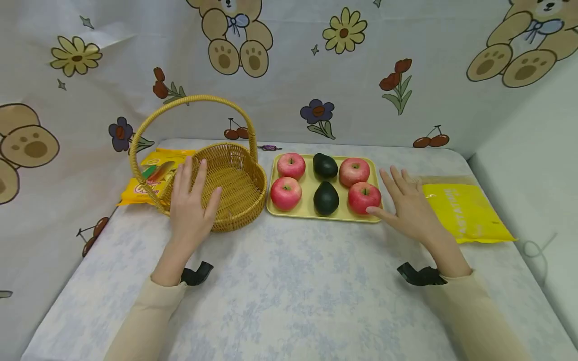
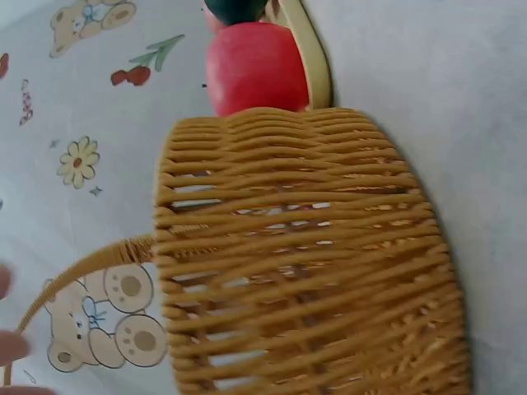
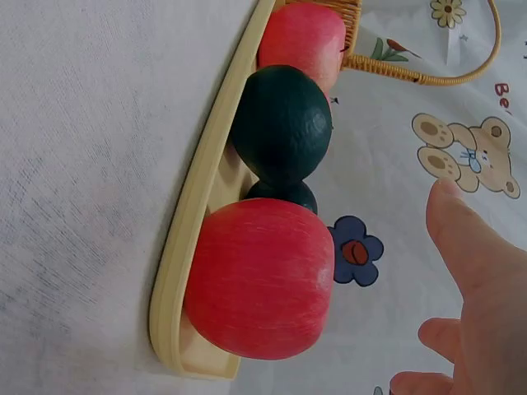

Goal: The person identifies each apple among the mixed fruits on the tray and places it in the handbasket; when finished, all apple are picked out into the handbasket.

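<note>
A woven basket [image 1: 235,200] with a tall arched handle stands at the left; its weave fills much of the left wrist view. My left hand [image 1: 187,208], fingers spread and straight, overlaps the basket's near left side in the head view and holds nothing. Right of the basket lies a yellow tray [image 1: 302,213] bearing several red apples [image 1: 286,193] and two dark green avocados [image 1: 326,198]. My right hand [image 1: 408,205] is spread beside the tray's right end, its thumb close by the nearest apple [image 3: 259,280], with nothing in its grasp.
A yellow-orange food packet [image 1: 140,193] lies behind the basket at the left. Beyond my right hand is a bright yellow pouch [image 1: 469,213]. A small purple item [image 1: 270,148] sits near the back edge. A patterned cloth [image 1: 289,90] hangs behind the table.
</note>
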Tool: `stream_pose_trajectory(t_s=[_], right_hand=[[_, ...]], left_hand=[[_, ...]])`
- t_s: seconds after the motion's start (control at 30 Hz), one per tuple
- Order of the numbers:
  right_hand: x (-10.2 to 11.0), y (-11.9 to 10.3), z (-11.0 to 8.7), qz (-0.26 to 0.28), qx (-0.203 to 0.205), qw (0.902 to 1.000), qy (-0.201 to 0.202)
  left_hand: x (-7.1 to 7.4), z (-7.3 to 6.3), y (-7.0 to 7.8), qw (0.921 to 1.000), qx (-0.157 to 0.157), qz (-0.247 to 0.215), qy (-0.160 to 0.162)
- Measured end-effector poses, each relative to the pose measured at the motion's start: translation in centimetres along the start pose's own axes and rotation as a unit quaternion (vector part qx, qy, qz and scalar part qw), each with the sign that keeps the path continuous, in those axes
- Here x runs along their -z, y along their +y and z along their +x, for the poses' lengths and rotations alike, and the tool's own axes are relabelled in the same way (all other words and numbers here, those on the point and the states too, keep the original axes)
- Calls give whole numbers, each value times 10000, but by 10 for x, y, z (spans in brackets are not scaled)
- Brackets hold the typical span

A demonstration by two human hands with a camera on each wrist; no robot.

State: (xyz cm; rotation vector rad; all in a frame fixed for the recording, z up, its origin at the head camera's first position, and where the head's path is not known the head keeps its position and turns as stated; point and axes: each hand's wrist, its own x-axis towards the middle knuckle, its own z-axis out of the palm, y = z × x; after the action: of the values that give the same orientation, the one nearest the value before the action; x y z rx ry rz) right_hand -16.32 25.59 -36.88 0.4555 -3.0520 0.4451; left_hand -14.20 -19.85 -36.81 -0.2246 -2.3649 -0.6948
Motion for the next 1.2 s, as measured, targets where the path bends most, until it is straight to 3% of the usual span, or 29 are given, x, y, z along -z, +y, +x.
stream_pose_trajectory(t_s=[0.07, 0.17, 0.27, 0.33, 0.5, 0.73, 0.87, 1.2], right_hand=[[-1, 1, -1, 18, -59, 10000, 4], [-3, 2, -1, 46, -101, 9999, 22], [-5, 2, -1, 78, -134, 9999, 39], [-7, 3, -2, 100, -158, 9998, 64], [-11, 3, -2, 250, -193, 9993, 219], [-17, 5, -4, 670, -387, 9963, 378], [-19, 7, -3, 1004, -457, 9924, 538], [-35, 13, 4, 1832, -506, 9731, 1305]], left_hand=[[-1, 1, -2, 9930, -187, -398, 1100], [-3, 4, -7, 9625, -277, -799, 2577], [-3, 6, -13, 9352, -164, -914, 3418], [-3, 5, -18, 9264, -36, -834, 3672], [-1, -2, -35, 9226, 341, -503, 3810], [2, -12, -58, 9320, 1237, -587, 3356], [2, -17, -66, 9295, 1701, -893, 3147], [-1, -25, -75, 9317, 2114, -1037, 2765]])
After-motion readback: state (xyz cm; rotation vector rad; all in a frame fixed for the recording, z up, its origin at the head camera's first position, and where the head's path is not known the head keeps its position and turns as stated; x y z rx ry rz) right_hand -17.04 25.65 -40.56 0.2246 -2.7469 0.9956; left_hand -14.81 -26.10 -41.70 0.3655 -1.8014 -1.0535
